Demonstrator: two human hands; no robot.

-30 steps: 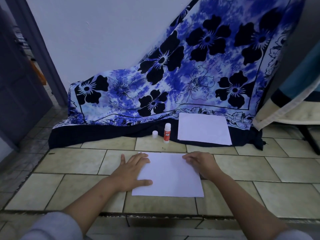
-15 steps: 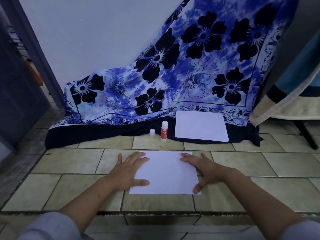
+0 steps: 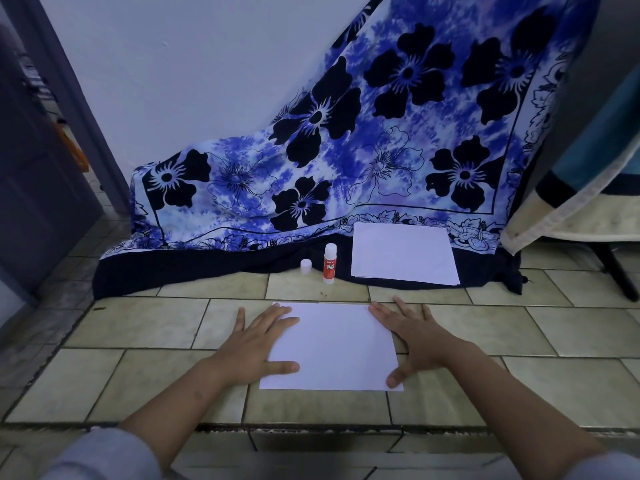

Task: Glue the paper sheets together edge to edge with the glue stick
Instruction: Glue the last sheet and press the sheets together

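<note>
A white paper sheet [image 3: 332, 348] lies flat on the tiled floor in front of me. My left hand [image 3: 256, 344] rests flat on its left edge with fingers spread. My right hand [image 3: 415, 337] lies flat on its right edge, thumb at the near right corner. Farther back, a small stack of white paper [image 3: 403, 252] lies on the dark hem of a cloth. An uncapped glue stick [image 3: 329, 263] stands upright to the left of that stack, and its white cap [image 3: 306, 266] stands beside it.
A blue floral cloth [image 3: 346, 161] drapes from the wall down to the floor behind the paper. A dark door [image 3: 31, 174] stands at the left. A striped blanket [image 3: 581, 174] hangs over furniture at the right, with a dark leg [image 3: 620, 275] on the tiles.
My right hand has opened from a curled pose at the sheet's far right corner and now lies flat along the right edge. The left hand has stayed in place.
</note>
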